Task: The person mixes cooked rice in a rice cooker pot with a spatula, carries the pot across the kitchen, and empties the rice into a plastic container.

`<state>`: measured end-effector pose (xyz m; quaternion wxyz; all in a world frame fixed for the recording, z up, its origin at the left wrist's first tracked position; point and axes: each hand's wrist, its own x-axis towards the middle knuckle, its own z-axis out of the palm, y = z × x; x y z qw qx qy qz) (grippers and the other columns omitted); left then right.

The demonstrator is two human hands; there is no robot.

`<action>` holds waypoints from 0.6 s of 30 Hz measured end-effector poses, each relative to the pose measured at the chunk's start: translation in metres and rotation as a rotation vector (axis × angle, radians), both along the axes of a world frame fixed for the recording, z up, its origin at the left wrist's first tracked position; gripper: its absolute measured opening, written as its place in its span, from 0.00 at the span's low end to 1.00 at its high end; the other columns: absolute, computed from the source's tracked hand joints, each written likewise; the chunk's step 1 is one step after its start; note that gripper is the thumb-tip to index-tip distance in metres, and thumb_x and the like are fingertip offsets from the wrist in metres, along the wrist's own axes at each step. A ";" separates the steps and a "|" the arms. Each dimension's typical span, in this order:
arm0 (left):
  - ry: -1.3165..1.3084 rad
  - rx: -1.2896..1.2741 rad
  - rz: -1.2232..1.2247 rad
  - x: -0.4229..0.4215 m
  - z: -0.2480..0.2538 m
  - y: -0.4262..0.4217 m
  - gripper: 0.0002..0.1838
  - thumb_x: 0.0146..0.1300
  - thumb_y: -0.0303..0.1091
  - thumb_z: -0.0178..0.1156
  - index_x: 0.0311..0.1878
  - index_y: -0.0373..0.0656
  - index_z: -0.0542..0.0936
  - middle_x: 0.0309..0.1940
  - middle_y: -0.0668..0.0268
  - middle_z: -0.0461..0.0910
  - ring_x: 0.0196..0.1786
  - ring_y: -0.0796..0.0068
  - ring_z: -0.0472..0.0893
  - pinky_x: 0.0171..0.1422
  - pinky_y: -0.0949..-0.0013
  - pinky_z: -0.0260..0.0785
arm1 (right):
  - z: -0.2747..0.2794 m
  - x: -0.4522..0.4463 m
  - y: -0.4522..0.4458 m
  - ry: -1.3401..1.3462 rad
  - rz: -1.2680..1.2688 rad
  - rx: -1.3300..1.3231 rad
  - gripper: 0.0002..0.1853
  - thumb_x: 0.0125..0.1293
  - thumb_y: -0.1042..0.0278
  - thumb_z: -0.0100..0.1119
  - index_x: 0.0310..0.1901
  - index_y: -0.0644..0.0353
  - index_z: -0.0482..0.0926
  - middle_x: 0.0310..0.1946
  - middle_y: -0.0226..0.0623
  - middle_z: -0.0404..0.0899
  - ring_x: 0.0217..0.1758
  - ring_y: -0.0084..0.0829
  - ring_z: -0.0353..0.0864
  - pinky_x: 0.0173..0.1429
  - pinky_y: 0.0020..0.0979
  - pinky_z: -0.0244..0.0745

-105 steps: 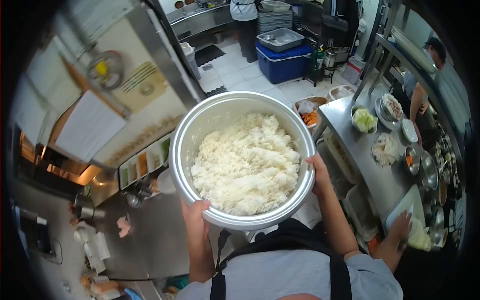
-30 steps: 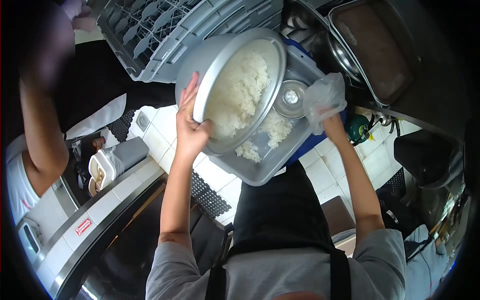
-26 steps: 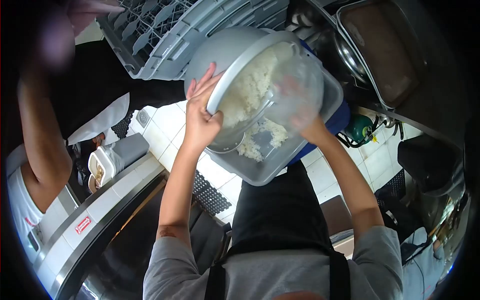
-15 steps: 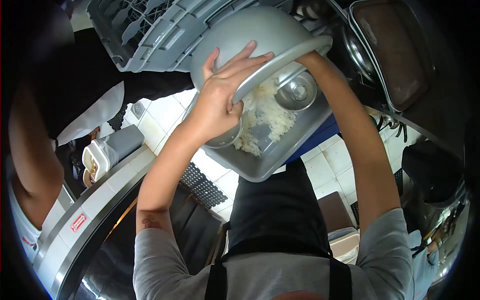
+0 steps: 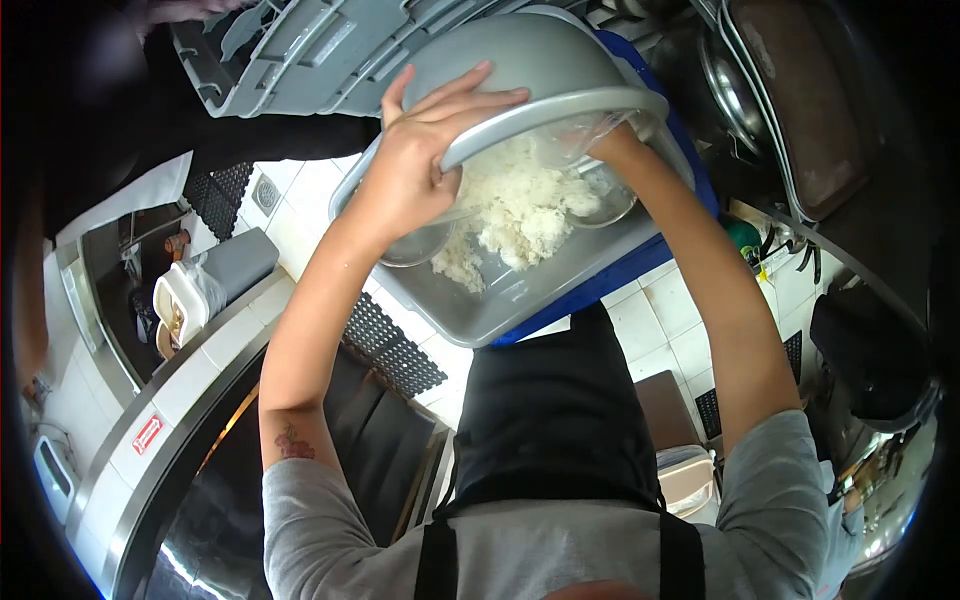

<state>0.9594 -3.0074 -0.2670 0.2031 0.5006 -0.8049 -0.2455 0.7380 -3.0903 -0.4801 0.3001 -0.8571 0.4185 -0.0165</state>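
Observation:
A large grey bowl (image 5: 510,60) is tipped on its side over a grey tub (image 5: 460,320). My left hand (image 5: 415,150) grips the bowl's rim, thumb inside and fingers spread over the outer wall. White cooked rice (image 5: 530,215) is heaped below the bowl's mouth and spreads onto the tub's floor. My right hand (image 5: 612,142) reaches inside the bowl; clear plastic shows around it and its fingers cannot be made out. Under the rice's right edge is a shiny round bowl (image 5: 612,205), partly covered. Another round bowl (image 5: 415,245) sits below my left hand.
A grey dish rack (image 5: 330,60) stands at the upper left, beside a person in dark clothing (image 5: 290,150). Brown-bottomed trays (image 5: 795,110) and a metal pan (image 5: 730,90) are at the right. Something blue (image 5: 570,300) lies beneath the tub. A lined bin (image 5: 185,300) is at the left.
More rice has come out of the large bowl and now partly covers the shiny round bowl. Clear plastic has come into view by my right hand. The person at the left has shifted.

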 end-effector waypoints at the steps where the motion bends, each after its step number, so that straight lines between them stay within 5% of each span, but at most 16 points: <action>1: 0.005 -0.004 -0.012 -0.001 0.000 0.001 0.36 0.33 0.11 0.44 0.49 0.48 0.79 0.53 0.70 0.77 0.67 0.65 0.64 0.73 0.49 0.31 | 0.034 0.001 0.001 0.070 -0.007 0.085 0.33 0.59 0.47 0.53 0.63 0.55 0.63 0.63 0.41 0.63 0.66 0.41 0.61 0.68 0.36 0.54; 2: 0.010 -0.008 -0.026 -0.002 0.000 0.003 0.35 0.34 0.11 0.45 0.49 0.49 0.79 0.53 0.70 0.77 0.67 0.65 0.64 0.73 0.49 0.31 | 0.061 0.003 0.002 0.135 -0.017 0.167 0.33 0.59 0.49 0.55 0.63 0.55 0.63 0.63 0.42 0.63 0.66 0.41 0.61 0.68 0.35 0.55; 9: 0.020 -0.027 -0.060 -0.009 -0.003 0.011 0.34 0.35 0.09 0.47 0.48 0.50 0.80 0.51 0.72 0.78 0.66 0.67 0.66 0.71 0.46 0.34 | 0.067 0.032 0.018 -0.566 -0.150 0.071 0.29 0.62 0.60 0.55 0.62 0.60 0.62 0.61 0.41 0.64 0.65 0.37 0.63 0.66 0.36 0.59; 11: 0.023 -0.042 -0.079 -0.010 -0.006 0.007 0.34 0.35 0.09 0.47 0.48 0.50 0.80 0.51 0.72 0.79 0.66 0.67 0.67 0.71 0.45 0.35 | 0.069 0.057 0.018 -0.858 -0.129 0.467 0.28 0.64 0.58 0.52 0.63 0.58 0.61 0.62 0.41 0.64 0.65 0.36 0.63 0.66 0.36 0.59; 13: -0.006 -0.039 -0.104 -0.011 -0.007 0.005 0.34 0.34 0.10 0.47 0.47 0.50 0.80 0.51 0.72 0.78 0.66 0.67 0.66 0.72 0.48 0.33 | 0.081 0.074 0.023 -0.833 -0.062 0.538 0.27 0.65 0.58 0.49 0.63 0.58 0.61 0.62 0.40 0.63 0.65 0.35 0.63 0.67 0.37 0.58; 18: 0.029 -0.058 -0.100 -0.011 -0.010 0.010 0.34 0.32 0.11 0.48 0.47 0.49 0.80 0.50 0.72 0.79 0.66 0.67 0.67 0.72 0.48 0.34 | 0.133 0.095 0.053 -0.094 0.178 -0.063 0.25 0.66 0.58 0.46 0.62 0.59 0.61 0.61 0.41 0.63 0.65 0.36 0.61 0.69 0.38 0.54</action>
